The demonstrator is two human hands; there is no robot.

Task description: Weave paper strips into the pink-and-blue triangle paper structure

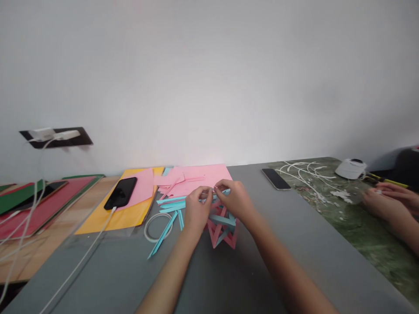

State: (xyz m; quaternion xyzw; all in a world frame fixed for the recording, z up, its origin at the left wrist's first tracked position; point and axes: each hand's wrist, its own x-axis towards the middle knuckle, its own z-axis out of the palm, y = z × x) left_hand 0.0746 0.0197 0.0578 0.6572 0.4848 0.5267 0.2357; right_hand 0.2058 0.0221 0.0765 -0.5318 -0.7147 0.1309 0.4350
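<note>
My left hand [199, 208] and my right hand [235, 198] meet fingertip to fingertip at the middle of the grey table [235, 279]. Both are closed in a pinch. A tiny pale bit shows between the fingertips, too small to name. Just below and behind my right hand is an open star-shaped model [222, 231] of folded pink and light blue paper strips; my fingers hide its upper part. Left of my left hand lie loose folded blue paper strips [165, 233], some crossing a white ring [147, 230].
Pink paper sheets [203, 174] lie at the back by the wall. A black phone [121, 193] with a white cable rests on a yellow envelope [90, 222]. Another phone [276, 179] lies right. Another person's hands [382, 203] are at the green table [356, 237] with white cords [306, 176].
</note>
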